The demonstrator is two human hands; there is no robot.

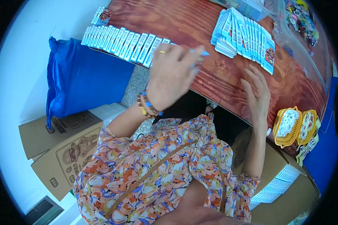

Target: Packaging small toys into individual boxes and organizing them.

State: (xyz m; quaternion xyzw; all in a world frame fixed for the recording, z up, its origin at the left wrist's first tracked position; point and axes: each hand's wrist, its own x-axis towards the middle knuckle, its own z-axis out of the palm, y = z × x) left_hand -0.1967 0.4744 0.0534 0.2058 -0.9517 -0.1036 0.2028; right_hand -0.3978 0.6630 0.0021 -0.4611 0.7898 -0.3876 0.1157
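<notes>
My left hand [172, 73], with bracelets at its wrist, is above the table's near edge. It hovers at the right end of a long row of small white and blue boxes [125, 44]. Its fingers are smeared by motion; light blue shows at the fingertips, and I cannot make out if it is something held. My right hand [257, 90] is over the near edge on the right, fingers apart and slightly curled, holding nothing. Just beyond it lies a fanned pile of flat blue and white printed cards [246, 35], overlapping one another.
Clear plastic bins [302, 56], one with many small colourful pieces, stand at the far right of the wooden table [165, 17]. Two yellow baskets [288, 127] hold small items near the right edge. A blue bag [86, 75] and cardboard boxes [67, 153] are at the left, below the table.
</notes>
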